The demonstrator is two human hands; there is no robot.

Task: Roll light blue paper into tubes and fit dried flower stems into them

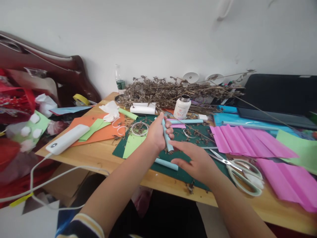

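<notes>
Now, above the green mat (121, 147), the left hand (158, 134) is curled around a light blue tube (165, 135), and the right hand (198, 162), its thumb and forefinger spread, is near the tube's lower end; I cannot tell if it touches. On the mat lies another blue tube (167, 164), and scissors (228, 162) rest at the mat's right edge

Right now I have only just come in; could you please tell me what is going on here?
A person grips a blue tube in the left hand. The right hand is open beside the tube's near end; I cannot tell whether it touches it. Another blue tube lies on the green mat, scissors lie to the right, and dried plants are heaped at the back.
</notes>
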